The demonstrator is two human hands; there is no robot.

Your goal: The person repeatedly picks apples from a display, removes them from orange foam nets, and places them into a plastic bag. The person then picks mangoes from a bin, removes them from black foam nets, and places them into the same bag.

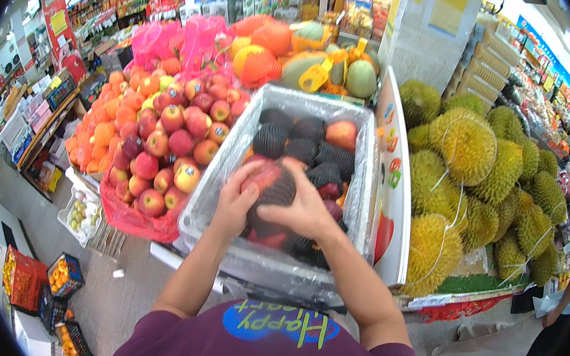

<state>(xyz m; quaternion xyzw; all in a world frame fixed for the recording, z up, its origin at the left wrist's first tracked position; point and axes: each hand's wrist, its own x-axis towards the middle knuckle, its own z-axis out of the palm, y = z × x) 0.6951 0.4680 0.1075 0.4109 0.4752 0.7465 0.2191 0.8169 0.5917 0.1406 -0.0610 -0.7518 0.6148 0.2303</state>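
Note:
Both my left hand (239, 194) and my right hand (303, 203) are around a round reddish fruit in a black foam net sleeve (275, 195), one on each side. The fruit is above a white plastic-lined box (196, 202). Inside the box lie several fruits in black foam nets (270, 140) and an unwrapped red fruit (341, 134) at the back right. Blur hides how far the net covers the held fruit.
A heap of red apples (171, 118) and netted orange fruits (97, 132) lies left of the box. Papayas and melons (362, 78) are behind. Right of a white panel (396, 205) are durians (463, 144). A person (558, 306) stands at the far right; crates of oranges (66, 277) are lower left.

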